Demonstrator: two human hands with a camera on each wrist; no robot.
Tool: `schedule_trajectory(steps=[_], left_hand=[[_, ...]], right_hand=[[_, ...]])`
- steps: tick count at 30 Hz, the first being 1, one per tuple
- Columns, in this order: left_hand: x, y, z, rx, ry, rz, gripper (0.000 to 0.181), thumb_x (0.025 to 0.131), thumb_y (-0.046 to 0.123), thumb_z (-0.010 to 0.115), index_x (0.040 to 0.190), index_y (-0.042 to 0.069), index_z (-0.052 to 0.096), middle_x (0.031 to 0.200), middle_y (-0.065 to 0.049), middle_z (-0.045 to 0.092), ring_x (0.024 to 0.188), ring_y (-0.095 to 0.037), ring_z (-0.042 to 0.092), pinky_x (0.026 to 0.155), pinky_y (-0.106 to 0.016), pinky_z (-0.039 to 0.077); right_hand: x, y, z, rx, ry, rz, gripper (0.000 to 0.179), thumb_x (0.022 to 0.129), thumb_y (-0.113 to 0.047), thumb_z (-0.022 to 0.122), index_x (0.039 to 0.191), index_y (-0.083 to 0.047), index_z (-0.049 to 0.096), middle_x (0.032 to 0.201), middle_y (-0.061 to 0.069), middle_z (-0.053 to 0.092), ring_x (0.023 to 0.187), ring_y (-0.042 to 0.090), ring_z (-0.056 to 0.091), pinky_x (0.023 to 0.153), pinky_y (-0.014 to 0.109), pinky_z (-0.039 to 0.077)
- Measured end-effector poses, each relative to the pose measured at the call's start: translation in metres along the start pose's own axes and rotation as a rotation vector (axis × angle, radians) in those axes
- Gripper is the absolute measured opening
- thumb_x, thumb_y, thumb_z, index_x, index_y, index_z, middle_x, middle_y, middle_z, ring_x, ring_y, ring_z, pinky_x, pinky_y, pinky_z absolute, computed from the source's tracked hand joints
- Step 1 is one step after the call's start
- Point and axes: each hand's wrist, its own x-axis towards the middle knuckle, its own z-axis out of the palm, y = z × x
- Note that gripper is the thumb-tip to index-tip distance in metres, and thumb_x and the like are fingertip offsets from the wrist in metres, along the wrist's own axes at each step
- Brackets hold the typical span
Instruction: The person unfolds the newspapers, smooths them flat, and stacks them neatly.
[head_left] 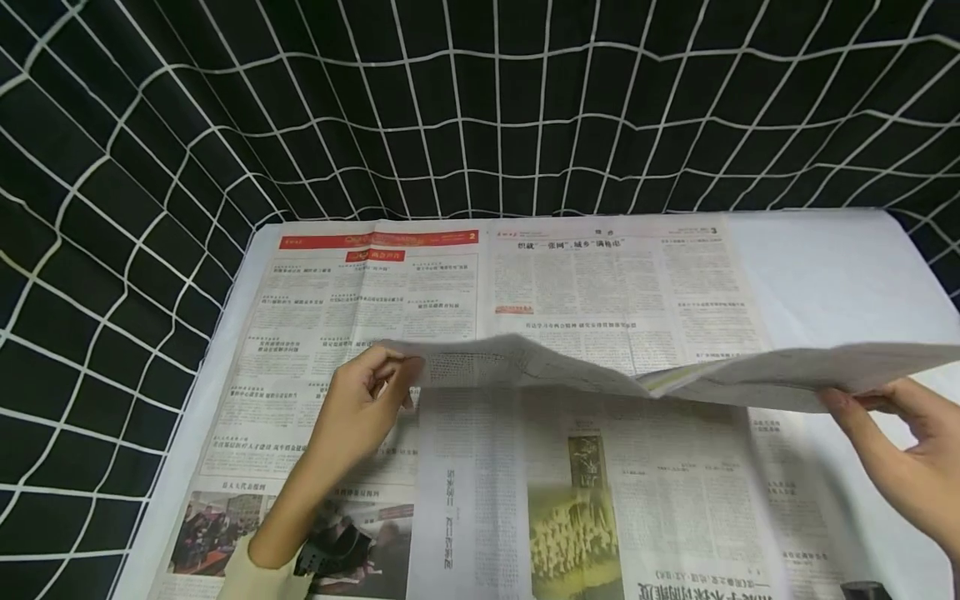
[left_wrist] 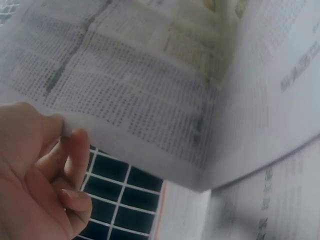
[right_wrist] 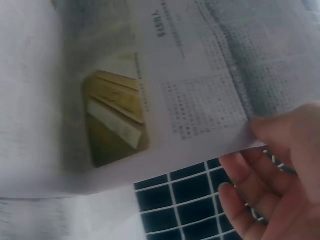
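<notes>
A newspaper sheet point(head_left: 517, 364) is lifted off the table, its edge running wavy from hand to hand. My left hand point(head_left: 367, 400) pinches it near its left end, thumb against fingers. Farther right, my right hand point(head_left: 911, 450) grips the other side between thumb and fingers. In the left wrist view, columns of small print cover the raised sheet point(left_wrist: 140, 85) beside the left hand point(left_wrist: 45, 165). The right wrist view shows a yellowish photo point(right_wrist: 117, 112) printed on it, and the right hand point(right_wrist: 285, 170) at its edge. Beneath lies an opened newspaper point(head_left: 442, 292), partly covered.
The newspaper lies on a white table point(head_left: 817, 267), with bare white surface along its right side. Black cloth with a white grid point(head_left: 465, 100) stands behind the table and along its left. A black device point(head_left: 337, 550) is at the left wrist.
</notes>
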Motion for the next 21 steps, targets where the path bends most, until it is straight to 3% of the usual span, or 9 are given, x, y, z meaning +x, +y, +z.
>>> schedule_trajectory(steps=[3, 5, 8, 11, 13, 15, 18, 21], left_hand=[[0.007, 0.0, 0.001, 0.056, 0.01, 0.017, 0.007, 0.105, 0.02, 0.067, 0.102, 0.017, 0.072, 0.085, -0.003, 0.075, 0.073, -0.012, 0.059, 0.069, -0.029, 0.044], [0.013, 0.001, 0.001, 0.112, 0.009, 0.033, 0.004, 0.103, 0.019, 0.07, 0.101, 0.017, 0.073, 0.092, 0.0, 0.078, 0.083, -0.012, 0.064, 0.079, -0.033, 0.047], [0.023, 0.001, 0.001, 0.189, -0.006, 0.036, 0.006, 0.102, 0.021, 0.072, 0.099, 0.016, 0.074, 0.092, 0.001, 0.079, 0.089, -0.013, 0.068, 0.085, -0.038, 0.051], [0.031, 0.002, 0.0, 0.232, -0.033, 0.016, 0.01, 0.102, 0.025, 0.073, 0.097, 0.016, 0.074, 0.089, 0.002, 0.079, 0.085, -0.014, 0.07, 0.083, -0.037, 0.055], [0.037, 0.003, -0.002, 0.258, -0.056, -0.002, 0.014, 0.102, 0.027, 0.073, 0.093, 0.016, 0.073, 0.087, 0.003, 0.078, 0.083, -0.014, 0.069, 0.081, -0.036, 0.055], [0.043, 0.005, -0.003, 0.277, -0.077, -0.016, 0.016, 0.102, 0.029, 0.072, 0.092, 0.017, 0.071, 0.087, 0.004, 0.078, 0.085, -0.016, 0.07, 0.08, -0.037, 0.056], [0.051, 0.005, -0.002, 0.292, -0.1, -0.038, 0.018, 0.102, 0.03, 0.072, 0.091, 0.017, 0.07, 0.091, 0.003, 0.078, 0.092, -0.018, 0.073, 0.081, -0.038, 0.056], [0.056, 0.002, -0.001, 0.269, -0.099, -0.075, 0.014, 0.102, 0.029, 0.072, 0.1, 0.015, 0.074, 0.095, 0.001, 0.079, 0.095, -0.018, 0.074, 0.083, -0.038, 0.058]], right_hand=[[0.016, 0.002, -0.002, 0.02, -0.013, -0.013, 0.049, 0.092, 0.013, 0.068, 0.12, -0.028, 0.071, 0.113, -0.051, 0.056, 0.098, -0.029, 0.052, 0.093, -0.002, 0.033], [0.027, 0.003, -0.002, 0.037, -0.023, -0.007, 0.062, 0.093, 0.012, 0.068, 0.116, -0.045, 0.061, 0.11, -0.05, 0.058, 0.096, -0.029, 0.053, 0.092, -0.004, 0.035], [0.044, 0.003, -0.001, 0.039, -0.053, 0.031, 0.062, 0.096, 0.009, 0.068, 0.109, -0.05, 0.058, 0.104, -0.05, 0.058, 0.091, -0.028, 0.053, 0.09, -0.005, 0.035], [0.061, 0.005, 0.001, 0.022, -0.104, 0.079, 0.05, 0.098, 0.004, 0.069, 0.105, -0.045, 0.059, 0.099, -0.05, 0.057, 0.086, -0.028, 0.053, 0.087, -0.005, 0.034], [0.071, 0.007, 0.003, -0.002, -0.137, 0.097, 0.026, 0.1, -0.001, 0.069, 0.102, -0.027, 0.072, 0.097, -0.051, 0.054, 0.084, -0.029, 0.051, 0.084, -0.004, 0.033], [0.08, 0.009, 0.005, -0.027, -0.172, 0.122, 0.009, 0.103, -0.007, 0.068, 0.107, -0.004, 0.075, 0.094, -0.052, 0.051, 0.083, -0.029, 0.049, 0.081, -0.004, 0.032], [0.086, 0.013, 0.009, -0.045, -0.194, 0.168, 0.032, 0.105, -0.011, 0.066, 0.121, 0.017, 0.065, 0.091, -0.051, 0.049, 0.081, -0.029, 0.048, 0.077, -0.005, 0.034], [0.088, 0.015, 0.014, -0.048, -0.203, 0.227, 0.033, 0.107, -0.015, 0.064, 0.123, 0.014, 0.064, 0.087, -0.047, 0.049, 0.077, -0.026, 0.049, 0.073, -0.005, 0.038]])
